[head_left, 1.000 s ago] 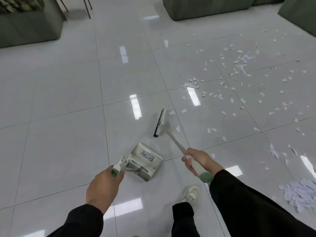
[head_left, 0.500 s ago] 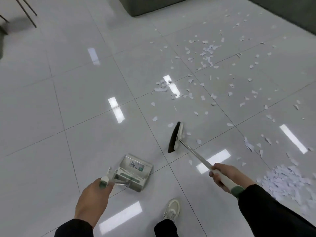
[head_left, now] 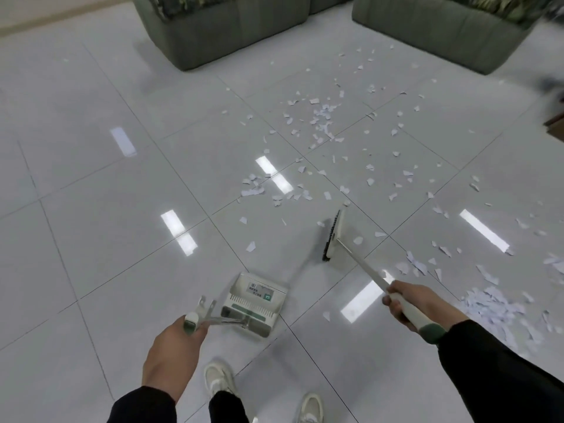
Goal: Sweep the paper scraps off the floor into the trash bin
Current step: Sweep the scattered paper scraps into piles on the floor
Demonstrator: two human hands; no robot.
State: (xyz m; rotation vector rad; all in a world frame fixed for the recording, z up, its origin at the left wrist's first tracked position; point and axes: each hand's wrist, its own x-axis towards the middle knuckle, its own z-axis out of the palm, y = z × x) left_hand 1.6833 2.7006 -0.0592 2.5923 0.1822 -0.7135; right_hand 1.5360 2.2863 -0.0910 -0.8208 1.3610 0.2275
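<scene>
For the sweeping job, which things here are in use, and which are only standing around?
For the job:
- broom, held by the right hand
- dustpan, held by the left hand
- paper scraps
- gathered scrap pile

Not part of it:
- two green sofas
- brown object at the right edge, unclear what it is

Left hand [head_left: 172, 352] reaching forward and low, back of hand facing up, fingers curling round dustpan handle [head_left: 191, 322]. Right hand [head_left: 415, 302] stretching out further to right, gripping broom handle [head_left: 406, 309], knuckles up. Both arms in black sleeves. Feet in pale shoes standing below.
</scene>
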